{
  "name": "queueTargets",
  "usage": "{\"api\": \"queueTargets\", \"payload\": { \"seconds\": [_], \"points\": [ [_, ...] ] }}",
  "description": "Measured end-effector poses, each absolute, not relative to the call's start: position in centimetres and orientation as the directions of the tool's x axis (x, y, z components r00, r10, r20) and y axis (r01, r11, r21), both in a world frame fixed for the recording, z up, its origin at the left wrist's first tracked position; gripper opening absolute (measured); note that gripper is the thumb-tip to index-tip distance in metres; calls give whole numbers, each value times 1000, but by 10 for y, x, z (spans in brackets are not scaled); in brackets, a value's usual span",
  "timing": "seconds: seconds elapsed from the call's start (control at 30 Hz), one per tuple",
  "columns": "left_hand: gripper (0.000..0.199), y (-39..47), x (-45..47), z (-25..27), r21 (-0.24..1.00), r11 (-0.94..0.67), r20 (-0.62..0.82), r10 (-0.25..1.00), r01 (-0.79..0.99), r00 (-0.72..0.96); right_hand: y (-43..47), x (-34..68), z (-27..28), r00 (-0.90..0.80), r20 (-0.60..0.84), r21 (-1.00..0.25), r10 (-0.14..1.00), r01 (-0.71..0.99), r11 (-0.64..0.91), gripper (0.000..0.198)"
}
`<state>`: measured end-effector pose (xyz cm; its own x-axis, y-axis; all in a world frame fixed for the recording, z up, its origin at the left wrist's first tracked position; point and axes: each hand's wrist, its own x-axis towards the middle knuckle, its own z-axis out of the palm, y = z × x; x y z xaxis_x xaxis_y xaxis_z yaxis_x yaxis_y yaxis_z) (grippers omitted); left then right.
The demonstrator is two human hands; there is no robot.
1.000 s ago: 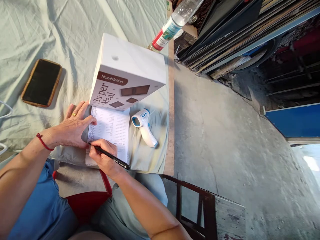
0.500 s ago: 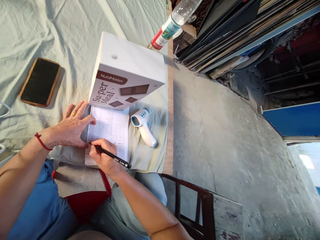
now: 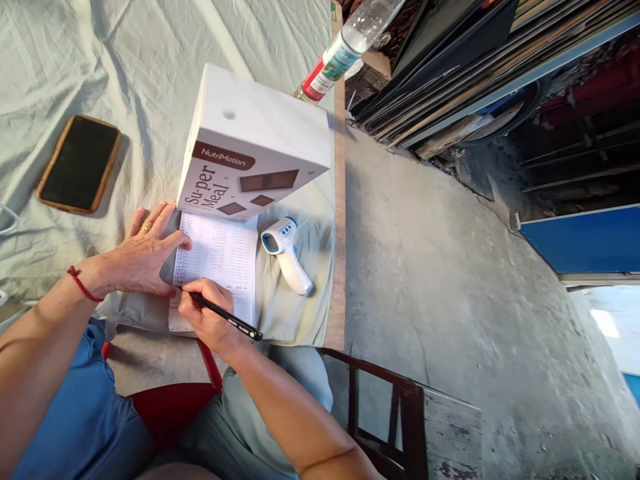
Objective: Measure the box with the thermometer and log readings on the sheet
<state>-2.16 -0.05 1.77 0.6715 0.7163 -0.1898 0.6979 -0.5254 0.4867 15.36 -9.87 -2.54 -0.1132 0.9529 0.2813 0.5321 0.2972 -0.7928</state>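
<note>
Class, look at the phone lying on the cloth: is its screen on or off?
Off, as far as the view shows. The phone lies face up on the cloth, and its screen is uniformly dark, with no lit content.

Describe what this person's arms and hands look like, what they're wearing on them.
Both forearms are bare. The left hand has a gold ring on one finger and a thin red cord bracelet at the wrist. The right hand wears nothing visible. A blue sleeve shows by the left arm.
</note>
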Motion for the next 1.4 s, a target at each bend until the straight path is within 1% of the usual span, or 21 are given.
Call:
{"api": "queueTargets", "payload": {
  "seconds": [0.07, 0.2, 0.37, 0.5, 0.63, 0.87, 1.03, 1.2, 1.4],
  "points": [
    [59, 0, -22, 16, 486, -526, -190, 716, 698, 672, -99, 153, -27, -92, 275, -797, 957, 535, 280, 11],
    [61, 0, -23, 13, 498, -532, -165, 717, 685, 677, -100, 153, -28, -97, 293, -789, 951, 537, 298, 9],
    [61, 0, -22, 13, 488, -537, -167, 717, 689, 677, -100, 156, -27, -42, 322, -794, 946, 531, 294, 10],
    [62, 0, -21, 15, 490, -524, -175, 724, 697, 667, -99, 157, -28, -50, 360, -787, 932, 519, 332, 10],
    [62, 0, -22, 13, 489, -536, -158, 722, 688, 674, -99, 155, -27, -60, 339, -768, 939, 559, 313, 11],
    [65, 0, -22, 11, 485, -540, -163, 717, 688, 678, -98, 155, -25, -70, 381, -731, 922, 587, 347, 11],
    [61, 0, -20, 18, 474, -522, -207, 716, 709, 666, -97, 154, -24, -55, 421, -756, 905, 529, 384, 12],
    [60, -1, -18, 22, 468, -504, -231, 723, 726, 651, -98, 155, -24, -36, 412, -786, 910, 492, 375, 11],
    [64, 0, -19, 16, 463, -514, -217, 724, 722, 655, -98, 160, -28, 2, 408, -778, 913, 525, 347, 10]
  ]
}}
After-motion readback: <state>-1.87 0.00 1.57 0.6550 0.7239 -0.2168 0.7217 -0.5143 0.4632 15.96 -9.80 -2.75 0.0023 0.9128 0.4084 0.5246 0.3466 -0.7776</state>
